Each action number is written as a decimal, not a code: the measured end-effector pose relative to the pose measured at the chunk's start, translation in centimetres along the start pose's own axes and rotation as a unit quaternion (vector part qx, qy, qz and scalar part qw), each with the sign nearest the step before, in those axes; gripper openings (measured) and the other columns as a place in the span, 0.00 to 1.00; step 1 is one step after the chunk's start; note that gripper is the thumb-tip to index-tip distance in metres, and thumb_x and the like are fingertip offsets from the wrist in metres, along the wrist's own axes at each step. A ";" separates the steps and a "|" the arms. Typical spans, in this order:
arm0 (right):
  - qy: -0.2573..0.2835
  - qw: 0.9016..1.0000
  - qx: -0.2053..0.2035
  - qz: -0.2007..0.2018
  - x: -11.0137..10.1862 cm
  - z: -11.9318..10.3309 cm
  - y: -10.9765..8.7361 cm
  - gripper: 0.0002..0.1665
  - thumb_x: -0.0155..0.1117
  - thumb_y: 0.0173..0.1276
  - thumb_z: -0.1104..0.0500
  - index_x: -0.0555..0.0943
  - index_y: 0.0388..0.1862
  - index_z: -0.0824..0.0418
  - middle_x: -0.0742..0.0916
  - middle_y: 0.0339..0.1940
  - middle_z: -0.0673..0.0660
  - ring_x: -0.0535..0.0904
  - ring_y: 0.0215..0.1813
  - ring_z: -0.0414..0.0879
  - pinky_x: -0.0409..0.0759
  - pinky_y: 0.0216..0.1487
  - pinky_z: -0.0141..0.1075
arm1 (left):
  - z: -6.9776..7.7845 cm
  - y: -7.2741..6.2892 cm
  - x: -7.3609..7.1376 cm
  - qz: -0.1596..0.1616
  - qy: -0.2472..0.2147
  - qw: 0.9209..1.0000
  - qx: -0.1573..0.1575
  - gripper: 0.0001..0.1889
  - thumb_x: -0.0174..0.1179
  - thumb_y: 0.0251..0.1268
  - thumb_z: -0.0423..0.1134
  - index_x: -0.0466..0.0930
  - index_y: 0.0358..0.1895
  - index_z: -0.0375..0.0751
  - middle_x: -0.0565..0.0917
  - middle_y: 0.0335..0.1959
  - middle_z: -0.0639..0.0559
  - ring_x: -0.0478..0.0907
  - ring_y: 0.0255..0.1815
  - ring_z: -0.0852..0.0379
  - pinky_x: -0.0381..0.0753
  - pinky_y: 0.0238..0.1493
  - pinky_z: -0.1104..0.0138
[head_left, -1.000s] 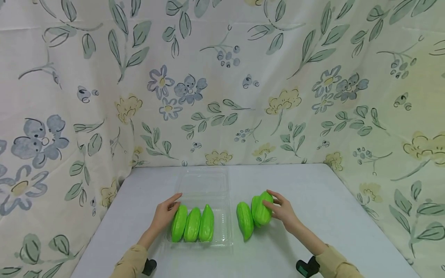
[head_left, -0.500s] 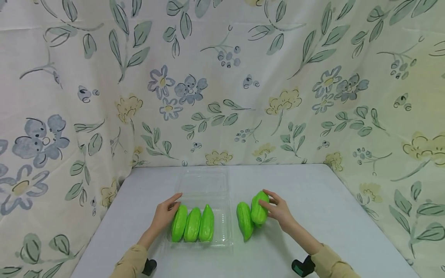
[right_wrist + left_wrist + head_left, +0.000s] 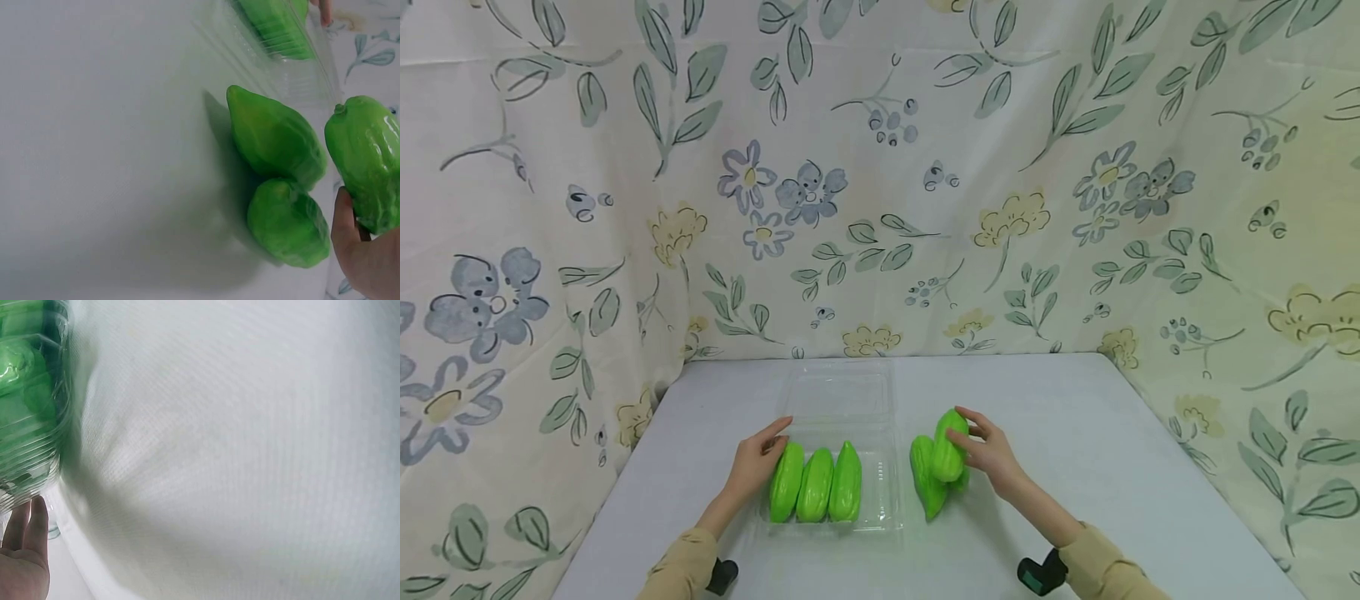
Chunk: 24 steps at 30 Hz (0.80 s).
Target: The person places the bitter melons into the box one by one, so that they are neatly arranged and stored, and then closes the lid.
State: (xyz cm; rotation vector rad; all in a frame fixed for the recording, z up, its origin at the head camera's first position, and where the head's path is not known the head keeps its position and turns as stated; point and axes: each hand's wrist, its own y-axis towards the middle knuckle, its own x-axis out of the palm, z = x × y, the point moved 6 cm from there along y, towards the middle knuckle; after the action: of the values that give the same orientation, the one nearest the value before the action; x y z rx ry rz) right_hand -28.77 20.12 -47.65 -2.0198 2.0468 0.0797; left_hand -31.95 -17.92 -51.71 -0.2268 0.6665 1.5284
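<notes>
A green gourd (image 3: pixel 950 446) is clamped between the fingers and thumb of the right hand (image 3: pixel 996 458), raised above the table (image 3: pixel 1052 417) just to that hand's left. Beneath the right hand and a little to its left, two loose gourds (image 3: pixel 287 225) lie side by side on the table. Farther left of it sits a clear plastic container (image 3: pixel 880 492), with three packed gourds (image 3: pixel 815 485) in a row inside. At the container's far side from the right hand, the left hand (image 3: pixel 751 467) rests its fairly straight fingers against the wall. Beyond both hands, the container's lid (image 3: pixel 842 392) lies folded back, and a floral cloth (image 3: pixel 865 275) hangs behind the table.
</notes>
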 end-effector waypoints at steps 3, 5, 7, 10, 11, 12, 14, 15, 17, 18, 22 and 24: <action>0.001 1.000 0.006 0.002 0.3 0.0 -0.1 0.34 0.63 0.66 0.53 0.67 0.69 0.57 0.72 0.63 0.69 0.74 0.58 0.58 0.80 0.49 0.45 | -0.1 0.1 0.0 -0.001 0.001 1.000 -0.006 0.20 0.55 0.68 0.33 0.74 0.62 0.41 0.75 0.63 0.43 0.79 0.42 0.57 0.77 0.38 0.71; 0.001 1.000 0.006 0.002 0.5 0.0 -0.2 0.34 0.64 0.66 0.53 0.67 0.69 0.57 0.72 0.63 0.69 0.75 0.57 0.57 0.80 0.48 0.43 | -0.1 0.1 0.0 0.000 0.001 1.000 -0.007 0.20 0.55 0.68 0.33 0.74 0.62 0.41 0.75 0.63 0.43 0.78 0.41 0.58 0.76 0.38 0.72; 0.002 1.000 0.006 0.002 0.7 0.0 -0.2 0.34 0.65 0.65 0.52 0.68 0.68 0.56 0.73 0.62 0.69 0.76 0.57 0.57 0.80 0.48 0.44 | 0.0 0.0 0.0 0.000 0.000 1.000 -0.006 0.20 0.55 0.68 0.33 0.74 0.62 0.41 0.75 0.64 0.43 0.78 0.42 0.57 0.77 0.40 0.71; 0.002 1.000 0.004 0.002 1.1 0.1 -0.1 0.33 0.65 0.64 0.52 0.69 0.68 0.55 0.73 0.62 0.69 0.75 0.58 0.57 0.80 0.49 0.46 | 0.1 0.0 0.0 0.001 -0.003 1.000 -0.003 0.20 0.55 0.68 0.32 0.74 0.62 0.41 0.75 0.64 0.42 0.80 0.49 0.54 0.79 0.44 0.66; 0.004 1.000 0.005 0.003 1.2 0.1 -0.1 0.33 0.65 0.64 0.52 0.70 0.67 0.55 0.74 0.62 0.69 0.75 0.58 0.57 0.80 0.49 0.46 | 0.1 -0.1 0.0 0.001 -0.003 1.000 -0.002 0.20 0.55 0.68 0.32 0.74 0.62 0.41 0.74 0.64 0.42 0.80 0.50 0.52 0.79 0.45 0.65; 0.005 1.000 0.005 0.003 1.4 0.1 0.0 0.33 0.66 0.64 0.52 0.70 0.67 0.55 0.74 0.62 0.69 0.76 0.57 0.57 0.80 0.49 0.45 | 0.2 -0.1 0.0 0.001 -0.004 1.000 -0.002 0.20 0.55 0.68 0.32 0.74 0.62 0.41 0.74 0.64 0.42 0.80 0.51 0.52 0.80 0.46 0.64; 0.010 1.000 0.005 0.003 1.6 -0.1 -0.1 0.33 0.66 0.64 0.52 0.70 0.67 0.55 0.74 0.62 0.68 0.76 0.56 0.56 0.81 0.47 0.43 | 0.2 -0.1 0.0 0.000 -0.005 1.000 -0.002 0.20 0.55 0.68 0.31 0.74 0.62 0.40 0.74 0.64 0.42 0.79 0.52 0.50 0.80 0.46 0.64; 0.013 1.000 0.005 0.003 1.7 -0.1 -0.1 0.33 0.66 0.63 0.53 0.70 0.67 0.55 0.74 0.62 0.68 0.76 0.55 0.55 0.81 0.46 0.41 | 0.2 -0.1 0.0 -0.001 -0.004 1.000 -0.003 0.20 0.55 0.68 0.31 0.74 0.62 0.40 0.74 0.64 0.42 0.80 0.51 0.50 0.80 0.46 0.65; 0.019 1.000 0.004 0.002 1.9 -0.2 -0.1 0.33 0.66 0.63 0.53 0.71 0.66 0.55 0.74 0.61 0.68 0.77 0.54 0.53 0.80 0.43 0.39 | 0.2 -0.1 0.0 -0.002 -0.003 1.000 -0.006 0.20 0.55 0.68 0.32 0.74 0.62 0.40 0.74 0.64 0.42 0.79 0.50 0.51 0.79 0.45 0.66; 0.022 1.000 0.004 0.002 2.0 -0.3 -0.1 0.33 0.67 0.63 0.53 0.71 0.66 0.55 0.75 0.60 0.68 0.77 0.53 0.52 0.80 0.43 0.38 | 0.3 -0.1 0.0 -0.003 -0.003 1.000 -0.007 0.20 0.55 0.68 0.32 0.74 0.62 0.41 0.74 0.64 0.42 0.79 0.50 0.52 0.79 0.43 0.68; 0.026 1.000 0.000 -0.003 2.4 -0.5 -0.2 0.32 0.66 0.63 0.53 0.71 0.66 0.54 0.76 0.60 0.67 0.77 0.52 0.51 0.80 0.42 0.38 | 0.3 -0.1 0.0 -0.002 -0.003 1.000 -0.009 0.20 0.55 0.68 0.31 0.74 0.62 0.41 0.75 0.64 0.42 0.79 0.46 0.54 0.77 0.41 0.70; 0.027 1.000 0.001 -0.006 2.7 -0.7 -0.3 0.32 0.66 0.63 0.53 0.71 0.66 0.54 0.76 0.60 0.67 0.77 0.53 0.52 0.80 0.43 0.39 | 0.4 -0.1 -0.1 -0.002 -0.001 1.000 -0.009 0.20 0.55 0.68 0.31 0.74 0.62 0.41 0.75 0.64 0.42 0.79 0.46 0.54 0.78 0.41 0.70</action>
State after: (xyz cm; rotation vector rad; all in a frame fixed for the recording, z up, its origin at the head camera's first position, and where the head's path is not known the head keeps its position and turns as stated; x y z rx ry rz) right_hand -28.57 17.36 -47.55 -2.0544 2.0664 0.0215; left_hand -31.78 -17.78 -51.39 -0.2401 0.6510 1.5313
